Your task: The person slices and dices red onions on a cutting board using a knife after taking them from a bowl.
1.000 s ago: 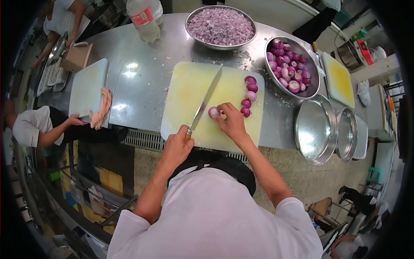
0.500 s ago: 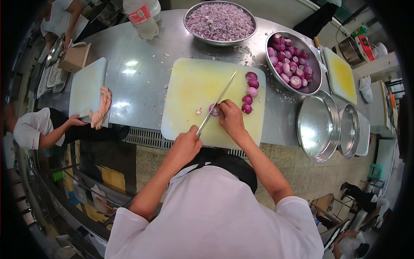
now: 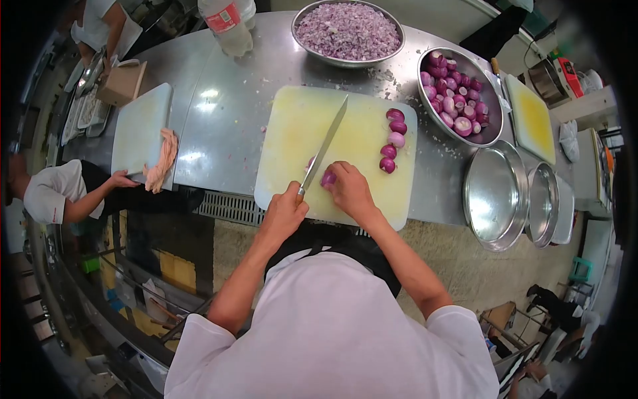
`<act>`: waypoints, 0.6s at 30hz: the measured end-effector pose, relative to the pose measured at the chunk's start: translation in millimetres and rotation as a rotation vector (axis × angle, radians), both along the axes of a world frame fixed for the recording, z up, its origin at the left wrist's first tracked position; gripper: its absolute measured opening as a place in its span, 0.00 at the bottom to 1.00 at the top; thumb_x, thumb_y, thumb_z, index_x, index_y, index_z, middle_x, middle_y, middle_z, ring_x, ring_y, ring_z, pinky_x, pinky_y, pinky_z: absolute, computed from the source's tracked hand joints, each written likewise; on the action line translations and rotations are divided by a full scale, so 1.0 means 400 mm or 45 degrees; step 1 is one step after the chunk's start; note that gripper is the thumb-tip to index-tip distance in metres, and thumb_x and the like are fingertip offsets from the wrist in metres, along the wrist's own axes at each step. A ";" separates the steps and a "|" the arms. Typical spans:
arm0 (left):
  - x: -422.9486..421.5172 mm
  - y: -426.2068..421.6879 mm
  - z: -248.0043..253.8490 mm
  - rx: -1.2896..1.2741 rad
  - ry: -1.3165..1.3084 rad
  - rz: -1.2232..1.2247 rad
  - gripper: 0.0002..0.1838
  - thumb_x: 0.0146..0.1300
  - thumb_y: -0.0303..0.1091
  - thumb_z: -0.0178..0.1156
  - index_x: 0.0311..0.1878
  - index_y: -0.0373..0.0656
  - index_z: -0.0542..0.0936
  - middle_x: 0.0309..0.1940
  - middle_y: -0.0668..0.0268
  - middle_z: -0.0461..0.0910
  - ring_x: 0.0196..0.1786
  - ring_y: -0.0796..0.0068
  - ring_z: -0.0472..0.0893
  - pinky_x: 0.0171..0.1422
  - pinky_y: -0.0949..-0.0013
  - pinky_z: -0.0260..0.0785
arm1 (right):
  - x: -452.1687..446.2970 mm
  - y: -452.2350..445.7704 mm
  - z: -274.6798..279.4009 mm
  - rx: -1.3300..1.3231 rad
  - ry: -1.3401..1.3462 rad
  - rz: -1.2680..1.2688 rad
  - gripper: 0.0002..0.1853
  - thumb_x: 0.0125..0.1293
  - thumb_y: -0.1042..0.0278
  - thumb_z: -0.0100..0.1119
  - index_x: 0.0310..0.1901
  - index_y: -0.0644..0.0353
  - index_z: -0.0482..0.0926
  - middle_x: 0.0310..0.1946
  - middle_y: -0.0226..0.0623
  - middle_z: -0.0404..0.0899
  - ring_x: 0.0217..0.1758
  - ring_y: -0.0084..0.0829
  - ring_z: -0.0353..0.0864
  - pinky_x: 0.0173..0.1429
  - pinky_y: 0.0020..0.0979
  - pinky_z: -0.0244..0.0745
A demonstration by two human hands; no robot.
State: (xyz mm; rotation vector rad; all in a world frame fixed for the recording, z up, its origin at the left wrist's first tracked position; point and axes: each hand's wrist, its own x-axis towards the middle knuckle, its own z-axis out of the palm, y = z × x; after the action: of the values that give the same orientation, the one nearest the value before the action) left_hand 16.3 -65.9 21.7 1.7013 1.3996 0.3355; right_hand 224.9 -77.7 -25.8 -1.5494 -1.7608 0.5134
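Note:
My left hand [image 3: 282, 214] is wrapped round the handle of a knife [image 3: 325, 144], whose blade points away over the yellowish cutting board [image 3: 292, 120]. Just right of the blade, the fingers of my right hand [image 3: 349, 191] close on a purple onion [image 3: 328, 178], partly covered by them. A small pale piece [image 3: 310, 163] shows at the blade's left side, partly hidden. Several peeled purple onions [image 3: 396, 139] form a column near the board's right edge.
Behind the board stands a bowl of chopped onion [image 3: 347, 33]; a bowl of whole onions [image 3: 458, 93] is at the right, near empty metal pans [image 3: 495, 193]. A bottle [image 3: 226, 26] stands back left. A co-worker's hand [image 3: 123, 179] touches another board [image 3: 141, 133].
The knife has come off the onion and swung left, its blade now left of it. My right hand has shifted slightly down with the onion. The view has moved a little.

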 end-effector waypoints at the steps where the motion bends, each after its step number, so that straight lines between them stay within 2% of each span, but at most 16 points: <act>1: 0.009 -0.002 0.001 0.064 0.006 -0.024 0.09 0.68 0.29 0.57 0.44 0.35 0.69 0.21 0.53 0.77 0.19 0.59 0.80 0.26 0.56 0.71 | 0.003 0.000 -0.001 0.013 0.052 -0.008 0.12 0.59 0.79 0.68 0.45 0.61 0.81 0.44 0.42 0.82 0.47 0.50 0.82 0.50 0.47 0.81; 7: 0.051 -0.030 0.081 0.057 -0.008 -0.033 0.10 0.68 0.29 0.56 0.46 0.35 0.69 0.21 0.50 0.78 0.20 0.53 0.80 0.27 0.54 0.71 | 0.001 0.002 -0.015 0.030 -0.019 -0.040 0.08 0.60 0.83 0.64 0.42 0.64 0.83 0.39 0.43 0.82 0.43 0.50 0.84 0.45 0.46 0.80; 11: 0.107 0.012 -0.015 0.081 0.027 -0.049 0.10 0.68 0.29 0.56 0.47 0.35 0.69 0.20 0.51 0.78 0.20 0.54 0.81 0.27 0.54 0.72 | -0.002 0.002 -0.012 0.044 0.029 -0.072 0.08 0.62 0.82 0.63 0.42 0.63 0.83 0.39 0.43 0.82 0.41 0.51 0.84 0.43 0.46 0.80; 14: 0.121 0.040 -0.015 0.225 -0.101 -0.075 0.10 0.68 0.29 0.56 0.48 0.34 0.70 0.20 0.50 0.78 0.20 0.52 0.81 0.27 0.53 0.72 | 0.006 0.002 -0.024 0.060 0.037 -0.045 0.08 0.62 0.82 0.64 0.42 0.63 0.83 0.38 0.43 0.82 0.39 0.50 0.84 0.41 0.46 0.79; 16: 0.106 0.031 0.042 0.060 -0.021 -0.076 0.11 0.68 0.29 0.57 0.49 0.34 0.71 0.20 0.49 0.79 0.20 0.52 0.82 0.27 0.52 0.72 | 0.008 0.004 -0.028 0.087 0.100 -0.026 0.07 0.62 0.83 0.64 0.42 0.64 0.83 0.37 0.43 0.81 0.38 0.51 0.84 0.41 0.45 0.80; 18: 0.094 -0.003 0.042 0.047 -0.010 -0.072 0.12 0.67 0.29 0.57 0.49 0.34 0.71 0.20 0.50 0.78 0.20 0.54 0.81 0.27 0.53 0.72 | 0.006 0.002 -0.035 0.072 0.107 -0.051 0.07 0.62 0.83 0.64 0.41 0.64 0.83 0.37 0.44 0.81 0.38 0.51 0.85 0.41 0.45 0.80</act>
State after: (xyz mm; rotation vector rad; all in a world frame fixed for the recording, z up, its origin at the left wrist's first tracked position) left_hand 54.1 -67.0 38.5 1.7641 1.3447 0.3376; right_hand 227.1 -77.0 -39.8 -1.4996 -1.6632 0.4978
